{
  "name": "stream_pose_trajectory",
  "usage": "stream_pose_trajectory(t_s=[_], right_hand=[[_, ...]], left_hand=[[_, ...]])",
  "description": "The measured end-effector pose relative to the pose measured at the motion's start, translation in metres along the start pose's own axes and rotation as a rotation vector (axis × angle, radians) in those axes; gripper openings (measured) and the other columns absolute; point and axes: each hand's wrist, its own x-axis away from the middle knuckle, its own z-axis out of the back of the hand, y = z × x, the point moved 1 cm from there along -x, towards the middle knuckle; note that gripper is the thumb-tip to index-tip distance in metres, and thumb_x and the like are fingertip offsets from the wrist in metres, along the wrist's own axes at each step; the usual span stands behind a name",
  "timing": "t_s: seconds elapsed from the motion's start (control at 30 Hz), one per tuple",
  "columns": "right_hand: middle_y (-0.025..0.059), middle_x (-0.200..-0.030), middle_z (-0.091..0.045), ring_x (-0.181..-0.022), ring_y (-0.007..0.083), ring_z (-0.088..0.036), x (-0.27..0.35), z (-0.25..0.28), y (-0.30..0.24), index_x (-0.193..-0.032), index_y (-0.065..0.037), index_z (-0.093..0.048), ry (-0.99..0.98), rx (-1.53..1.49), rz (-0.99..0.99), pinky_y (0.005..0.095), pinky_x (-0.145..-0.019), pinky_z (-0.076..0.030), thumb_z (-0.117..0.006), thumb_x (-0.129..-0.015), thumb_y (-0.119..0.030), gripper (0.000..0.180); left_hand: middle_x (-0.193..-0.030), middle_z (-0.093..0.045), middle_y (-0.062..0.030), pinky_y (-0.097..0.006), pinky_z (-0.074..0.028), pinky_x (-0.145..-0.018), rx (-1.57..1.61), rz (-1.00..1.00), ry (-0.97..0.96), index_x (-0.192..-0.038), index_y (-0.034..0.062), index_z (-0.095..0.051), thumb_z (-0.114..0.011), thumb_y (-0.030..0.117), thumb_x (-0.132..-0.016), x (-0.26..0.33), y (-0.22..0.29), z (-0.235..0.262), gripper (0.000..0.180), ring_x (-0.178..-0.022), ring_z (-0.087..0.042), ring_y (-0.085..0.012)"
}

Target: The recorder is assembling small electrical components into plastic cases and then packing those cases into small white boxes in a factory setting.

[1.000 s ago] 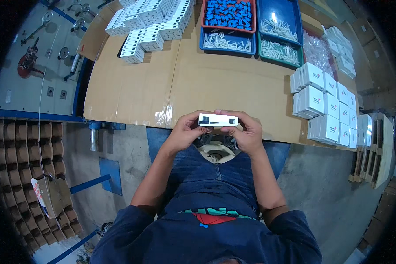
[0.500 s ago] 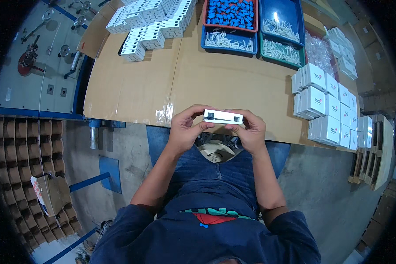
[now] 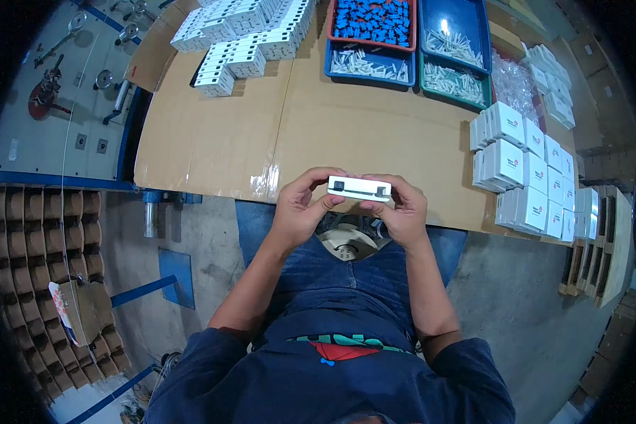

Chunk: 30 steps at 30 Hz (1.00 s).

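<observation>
A small white plastic housing (image 3: 360, 186) is held just over the front edge of the cardboard-topped table, its narrow side turned up. Two dark square openings show on that side, with a dark seam running between them. My left hand (image 3: 300, 206) grips its left end, thumb below and fingers behind. On the right end, my right hand (image 3: 403, 212) closes in the same way. The fingertips behind the housing are hidden.
White boxed units (image 3: 526, 166) stand stacked at the table's right. Similar white housings (image 3: 247, 56) fill the far left. Trays at the back hold blue parts (image 3: 371, 25) and white pins (image 3: 367, 65); a green tray (image 3: 454, 85) adjoins them. Cardboard (image 3: 219, 134) covers the tabletop.
The dark seam along the housing's side looks more even now, and the right dark opening shows larger. Both hands stay in nearly the same place, still gripping it.
</observation>
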Motion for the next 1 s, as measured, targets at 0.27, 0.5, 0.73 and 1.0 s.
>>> stream_pose_trajectory(t_s=[0.27, 0.5, 0.73, 1.0], right_hand=[[0.0117, -0.108, -0.078, -0.101, 0.0190, -0.074, 0.001, 0.000, -0.002, -0.115, 0.000, -0.072, 0.015, 0.020, 0.038, 0.0328, -0.090, -0.058, -0.086, -0.081, -0.007, 0.037], [0.0128, -0.106, -0.078, -0.095, 0.0184, -0.075, 0.000, 0.000, -0.005, -0.116, 0.001, -0.071, 0.000, 0.049, -0.001, 0.0321, -0.086, -0.060, -0.082, -0.085, -0.004, 0.034], [0.0099, -0.104, -0.077, -0.095, 0.0171, -0.073, 0.002, -0.003, 0.004, -0.116, 0.001, -0.070, 0.034, -0.033, -0.042, 0.0324, -0.086, -0.060, -0.081, -0.088, -0.007, 0.031], [0.0104, -0.113, -0.072, -0.104, 0.0162, -0.069, -0.001, -0.003, 0.008, -0.124, 0.003, -0.064, -0.001, -0.179, -0.287, 0.0324, -0.092, -0.059, -0.079, -0.091, -0.007, 0.037]], left_hand=[[-0.122, -0.070, -0.0129, -0.036, -0.046, -0.109, 0.057, 0.015, 0.013, -0.122, -0.0024, -0.064, -0.072, -0.005, -0.090, 0.002, -0.002, -0.003, 0.034, -0.120, -0.063, -0.0217], [-0.120, -0.071, -0.0132, -0.035, -0.047, -0.107, 0.041, 0.031, 0.054, -0.122, -0.0025, -0.064, -0.070, -0.001, -0.093, 0.004, -0.008, -0.005, 0.029, -0.118, -0.063, -0.0204], [-0.120, -0.068, -0.0134, -0.036, -0.050, -0.103, -0.108, -0.019, 0.024, -0.124, -0.0034, -0.061, -0.071, 0.000, -0.095, -0.001, -0.005, -0.002, 0.031, -0.116, -0.064, -0.0214], [-0.112, -0.071, -0.0074, -0.029, -0.052, -0.096, 0.097, 0.234, 0.104, -0.124, -0.0013, -0.065, -0.073, 0.006, -0.096, -0.005, -0.017, -0.001, 0.030, -0.107, -0.065, -0.0137]])
